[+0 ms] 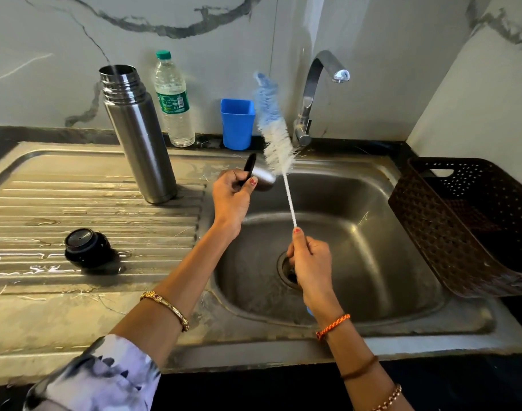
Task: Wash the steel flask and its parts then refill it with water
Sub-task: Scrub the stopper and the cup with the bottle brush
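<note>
The open steel flask (pixel 138 134) stands upright on the ribbed drainboard (pixel 46 209), left of the sink basin (pixel 357 232). Its black stopper (pixel 87 247) sits alone on the wet drainboard, nearer to me. My left hand (pixel 231 194) grips the flask's steel cup lid (pixel 261 176) by its black handle, over the basin's left rim. My right hand (pixel 310 262) grips the thin white handle of a bottle brush (pixel 273 126), above the drain. The brush's white and blue bristles point up, just behind the cup.
A plastic water bottle (pixel 173 99) and a blue cup (pixel 237 123) stand against the marble wall behind the sink. The tap (pixel 313 93) arches over the basin with no water running. A dark perforated basket (pixel 467 226) sits at the right.
</note>
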